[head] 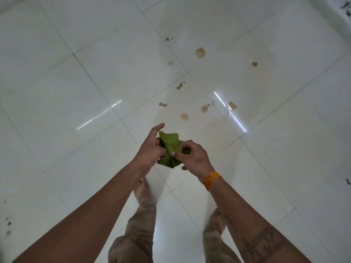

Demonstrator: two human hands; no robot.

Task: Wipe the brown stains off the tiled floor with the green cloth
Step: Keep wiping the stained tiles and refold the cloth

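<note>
Cloth: green cloth (pixel 170 149), bunched and part folded, held up in the air between both hands, well above the tiled floor (pixel 76 76); nothing of it touches a tile.
Left hand (pixel 152 149): fingers loosely curled on the cloth's near-left edge, the forefinger standing out straight past it.
Right hand (pixel 191 156): thumb and fingers pinch a fold on the cloth's right side; an orange band (pixel 211 180) sits at the wrist.
Stains: brown stains (pixel 200 53) lie scattered beyond the cloth and to its right, around the crossing of grout lines; the nearest spot (pixel 184 117) is just past the cloth.
Key relation: the stains lie down and forward of the cloth, the spread trailing away rightward, so the right hand looks the nearer one; I'd judge no wiping begun.
Writing: tattoos on the right arm, too blurred to read; no labels visible.
Below: bare feet on the floor under the cloth.
</note>
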